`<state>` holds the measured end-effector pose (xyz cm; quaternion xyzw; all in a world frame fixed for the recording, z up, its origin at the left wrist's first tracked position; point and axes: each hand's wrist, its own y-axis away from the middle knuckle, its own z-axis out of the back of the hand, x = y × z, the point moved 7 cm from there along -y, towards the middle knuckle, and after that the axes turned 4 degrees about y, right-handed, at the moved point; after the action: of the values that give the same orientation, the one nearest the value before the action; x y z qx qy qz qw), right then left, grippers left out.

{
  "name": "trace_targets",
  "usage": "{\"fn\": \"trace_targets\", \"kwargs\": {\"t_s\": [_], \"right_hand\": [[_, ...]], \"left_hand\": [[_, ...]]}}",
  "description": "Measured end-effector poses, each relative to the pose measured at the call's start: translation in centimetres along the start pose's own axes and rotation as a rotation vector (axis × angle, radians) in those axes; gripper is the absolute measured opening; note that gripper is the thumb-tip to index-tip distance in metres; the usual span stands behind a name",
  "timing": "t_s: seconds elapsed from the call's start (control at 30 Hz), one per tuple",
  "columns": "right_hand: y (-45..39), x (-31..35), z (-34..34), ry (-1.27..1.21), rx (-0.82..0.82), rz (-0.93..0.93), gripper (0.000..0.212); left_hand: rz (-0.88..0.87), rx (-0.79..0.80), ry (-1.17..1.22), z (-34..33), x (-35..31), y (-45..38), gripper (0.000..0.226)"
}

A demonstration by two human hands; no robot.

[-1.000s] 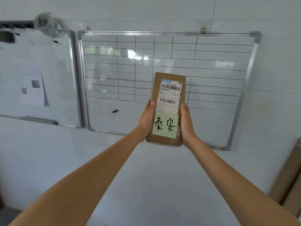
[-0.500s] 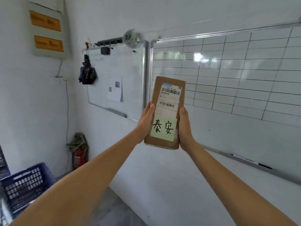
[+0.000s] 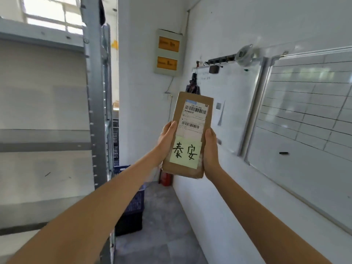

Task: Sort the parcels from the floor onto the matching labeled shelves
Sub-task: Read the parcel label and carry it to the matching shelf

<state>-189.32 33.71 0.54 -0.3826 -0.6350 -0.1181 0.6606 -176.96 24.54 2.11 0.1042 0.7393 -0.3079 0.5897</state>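
Holding a brown cardboard parcel [image 3: 190,134] upright at arm's length, both hands clasp it by its long edges; the left hand [image 3: 166,141] wraps the left edge with its thumb laid on the front face, and the right hand [image 3: 210,151] grips the right edge, thumb likewise forward; the parcel is tipped slightly to the right, lifted well clear of the floor [image 3: 162,225]. A white shipping label [image 3: 194,119] with two barcodes covers the upper part of the parcel's front; just below that label sits a pale green sticky note [image 3: 184,152] handwritten with two black characters, 泰安. Left of the parcel stands a grey metal shelving rack [image 3: 95,111], its upright post nearest the parcel; a dark blue plastic crate [image 3: 133,212] sits on the floor below and left of the parcel, partly behind the left forearm; a red fire extinguisher [image 3: 166,180] shows just under the parcel's lower edge. Above and left of the parcel hangs a grey wall box [image 3: 168,52] with two orange plates. Right of the parcel, two whiteboards are mounted on the wall; the nearer whiteboard [image 3: 234,103] is mostly blank, the farther whiteboard [image 3: 308,119] ruled with a black grid.
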Motion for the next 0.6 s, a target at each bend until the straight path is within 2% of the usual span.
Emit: {"fn": "trace_targets", "kwargs": {"t_s": [0.07, 0.13, 0.2, 0.27, 0.5, 0.6], "right_hand": [[0.2, -0.9, -3.6, 0.012, 0.081, -0.012, 0.079], [1.2, -1.1, -7.1, 0.019, 0.144, -0.025, 0.063], [1.9, -1.5, -10.5, -0.016, 0.202, -0.028, 0.047], [2.5, -1.9, -14.0, 0.000, 0.248, -0.011, 0.042], [6.0, -2.3, -25.2, -0.016, 0.390, 0.031, 0.042], [7.5, -2.7, -29.9, -0.058, 0.490, 0.029, 0.041]], "left_hand": [[0.025, -0.082, -0.036, 3.9, 0.0, 1.1, 0.055], [0.044, -0.153, -0.092, 7.9, 0.2, 2.1, 0.063], [0.025, -0.215, -0.163, 11.7, 0.3, 2.9, 0.084], [-0.016, -0.267, -0.216, 15.5, 0.1, 3.5, 0.095], [-0.039, -0.459, -0.300, 26.9, -1.3, 7.6, 0.089], [-0.047, -0.537, -0.355, 30.9, -2.4, 10.0, 0.079]]}}
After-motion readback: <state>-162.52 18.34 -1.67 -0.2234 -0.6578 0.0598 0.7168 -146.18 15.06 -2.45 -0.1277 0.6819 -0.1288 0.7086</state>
